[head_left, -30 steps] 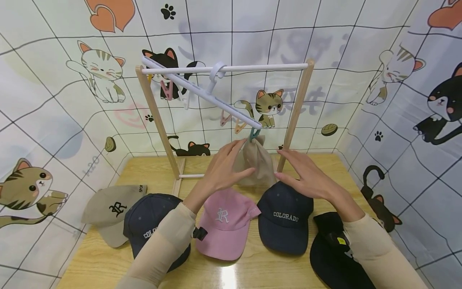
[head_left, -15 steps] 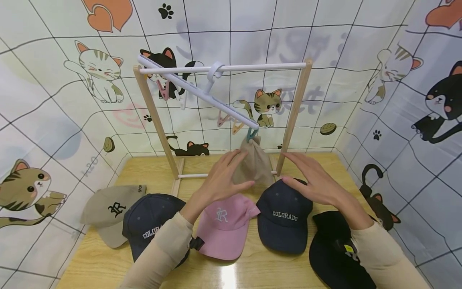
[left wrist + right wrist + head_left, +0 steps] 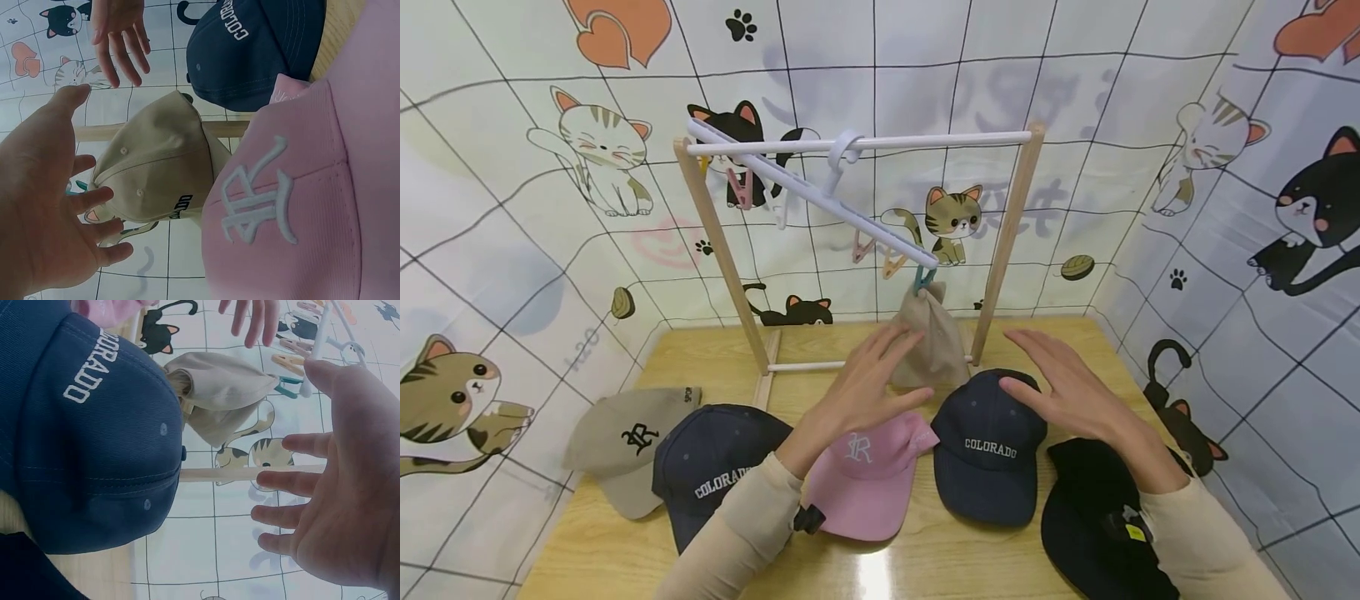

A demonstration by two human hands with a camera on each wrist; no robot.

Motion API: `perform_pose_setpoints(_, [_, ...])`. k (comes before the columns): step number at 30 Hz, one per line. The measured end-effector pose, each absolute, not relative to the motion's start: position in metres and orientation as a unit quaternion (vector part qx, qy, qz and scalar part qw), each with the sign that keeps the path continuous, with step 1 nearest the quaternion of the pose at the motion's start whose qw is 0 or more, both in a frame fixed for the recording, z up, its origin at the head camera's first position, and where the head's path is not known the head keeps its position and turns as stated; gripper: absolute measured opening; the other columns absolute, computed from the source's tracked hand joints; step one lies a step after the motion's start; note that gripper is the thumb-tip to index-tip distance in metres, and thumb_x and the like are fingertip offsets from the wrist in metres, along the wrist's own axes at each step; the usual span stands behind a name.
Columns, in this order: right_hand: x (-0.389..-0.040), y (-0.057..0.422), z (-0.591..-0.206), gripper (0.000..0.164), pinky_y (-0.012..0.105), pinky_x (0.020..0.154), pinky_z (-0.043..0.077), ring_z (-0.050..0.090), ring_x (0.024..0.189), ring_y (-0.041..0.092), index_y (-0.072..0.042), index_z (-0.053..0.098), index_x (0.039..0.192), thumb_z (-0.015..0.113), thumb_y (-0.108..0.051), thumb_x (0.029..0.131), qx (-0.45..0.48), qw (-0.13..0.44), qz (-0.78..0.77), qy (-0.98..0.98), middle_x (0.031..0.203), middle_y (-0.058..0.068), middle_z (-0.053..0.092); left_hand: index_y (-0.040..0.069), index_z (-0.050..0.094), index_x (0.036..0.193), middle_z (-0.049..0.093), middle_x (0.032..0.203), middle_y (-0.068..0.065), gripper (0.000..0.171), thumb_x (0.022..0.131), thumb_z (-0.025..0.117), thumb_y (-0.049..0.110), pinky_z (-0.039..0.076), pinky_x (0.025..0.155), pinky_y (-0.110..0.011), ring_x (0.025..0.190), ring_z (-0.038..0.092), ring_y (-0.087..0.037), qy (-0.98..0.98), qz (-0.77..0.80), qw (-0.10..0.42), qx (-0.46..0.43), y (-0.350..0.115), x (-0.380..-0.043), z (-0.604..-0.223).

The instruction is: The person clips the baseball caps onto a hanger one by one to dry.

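Observation:
A beige cap (image 3: 934, 346) hangs from a green clip (image 3: 923, 277) at the low right end of a tilted white clip hanger (image 3: 812, 193). My left hand (image 3: 868, 387) is in front of its left side, fingers spread and holding nothing; in the left wrist view its palm (image 3: 40, 212) faces the hanging cap (image 3: 162, 162). To the right, my right hand (image 3: 1067, 392) holds nothing, fingers extended above the navy COLORADO cap (image 3: 988, 454). The right wrist view shows that hand (image 3: 344, 481) apart from the hanging cap.
The hanger hooks over the rail (image 3: 940, 140) of a wooden-sided rack (image 3: 1011, 242); other clips, including a pink one (image 3: 742, 190), hang along it. On the table (image 3: 820, 571) lie a tan cap (image 3: 625, 433), another navy cap (image 3: 715, 446), a pink cap (image 3: 865, 492) and a black cap (image 3: 1090, 517).
Both hands have drawn back and lower from the hanging cap, the right one also moving to the right. The cap stays clipped to the hanger.

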State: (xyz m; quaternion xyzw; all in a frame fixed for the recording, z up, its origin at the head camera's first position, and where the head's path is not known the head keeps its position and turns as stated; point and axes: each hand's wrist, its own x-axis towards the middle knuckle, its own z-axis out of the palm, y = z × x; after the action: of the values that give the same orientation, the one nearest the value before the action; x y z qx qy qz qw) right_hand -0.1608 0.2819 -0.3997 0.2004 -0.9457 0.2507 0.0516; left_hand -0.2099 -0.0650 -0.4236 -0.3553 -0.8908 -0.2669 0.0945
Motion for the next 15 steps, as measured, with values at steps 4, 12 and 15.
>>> perform_pose_setpoints(4, [-0.156,0.285,-0.401,0.080,0.086,0.127,0.024,0.032,0.166,0.058,-0.016,0.037,0.177,0.069,-0.045,0.110,0.191,0.045,0.252,-0.948,0.180,0.026,0.038,0.020,0.045,0.174,0.040,0.182,-0.013,0.085,0.104,0.076,0.057,0.028,0.136,-0.072,0.173,0.029,-0.044,-0.891,-0.267,0.077,-0.358,-0.062,-0.207,-0.424])
perform_pose_setpoints(12, [-0.149,0.294,-0.400,0.078,0.086,0.125,0.026,0.032,0.165,0.059,-0.015,0.037,0.177,0.068,-0.045,0.111,0.175,0.035,0.253,-0.951,0.181,0.027,0.036,0.024,0.043,0.175,0.041,0.182,-0.011,0.083,0.105,0.074,0.057,0.025,0.138,-0.072,0.172,0.033,-0.043,-0.885,-0.267,0.061,-0.377,-0.054,-0.204,-0.425])
perform_pose_setpoints(15, [-0.147,0.300,-0.400,0.079,0.086,0.125,0.027,0.033,0.165,0.060,-0.013,0.037,0.177,0.068,-0.046,0.112,0.163,0.031,0.251,-0.954,0.180,0.028,0.036,0.025,0.042,0.176,0.040,0.182,-0.010,0.083,0.105,0.074,0.057,0.027,0.137,-0.072,0.174,0.029,-0.042,-0.881,-0.268,0.053,-0.387,-0.050,-0.202,-0.426])
